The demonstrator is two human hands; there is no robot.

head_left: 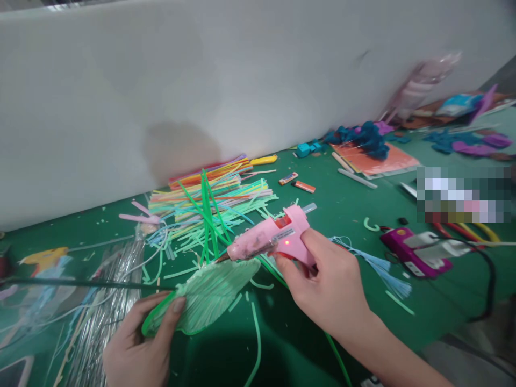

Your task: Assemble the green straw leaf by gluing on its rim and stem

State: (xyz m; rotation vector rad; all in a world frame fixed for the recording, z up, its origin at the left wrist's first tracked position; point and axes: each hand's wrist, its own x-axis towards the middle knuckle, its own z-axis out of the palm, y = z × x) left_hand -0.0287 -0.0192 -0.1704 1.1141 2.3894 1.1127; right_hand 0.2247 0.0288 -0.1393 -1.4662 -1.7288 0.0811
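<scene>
A pink plastic glue gun (278,239) sits in the right hand (328,287), its nozzle touching the upper edge of a pale green ribbed leaf piece (209,293) held from the left by the left hand (141,349). Behind them on the green worktop (342,209) lies a heap of thin multicoloured plastic strips (209,201), against a white wall panel (201,80). A purple boxy device (415,250) lies to the right of the gun.

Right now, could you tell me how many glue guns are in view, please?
3: a pink glue gun in the right hand, a yellow one far left, a purple one right.
</scene>
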